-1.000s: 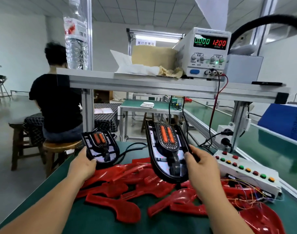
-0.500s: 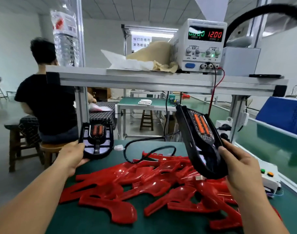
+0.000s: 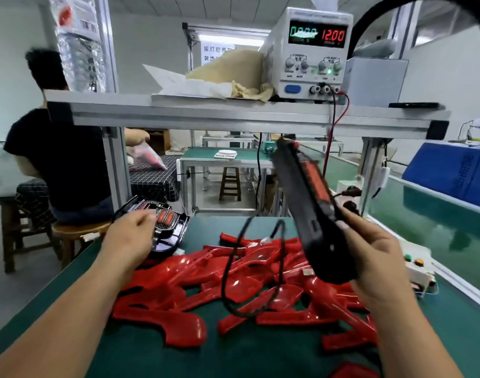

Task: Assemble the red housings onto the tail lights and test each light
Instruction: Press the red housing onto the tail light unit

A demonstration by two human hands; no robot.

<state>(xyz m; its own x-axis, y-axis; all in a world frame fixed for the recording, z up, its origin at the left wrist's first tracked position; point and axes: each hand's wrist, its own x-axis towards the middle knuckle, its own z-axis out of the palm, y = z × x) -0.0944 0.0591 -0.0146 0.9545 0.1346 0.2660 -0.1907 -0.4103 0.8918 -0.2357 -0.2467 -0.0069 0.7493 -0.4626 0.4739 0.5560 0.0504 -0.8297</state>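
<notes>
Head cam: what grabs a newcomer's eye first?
The pile of red housings sprawls across the green mat at centre. Above it, the right hand grips a long black tail light, tilted, with its cable dangling. On the shelf, the power supply shows 12.00 in red.

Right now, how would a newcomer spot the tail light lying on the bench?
Find the red housings on the green mat. At their far-left edge, by the left hand, lies the small tail light: black, two orange strips, shorter than the long tail light in the right hand.
</notes>
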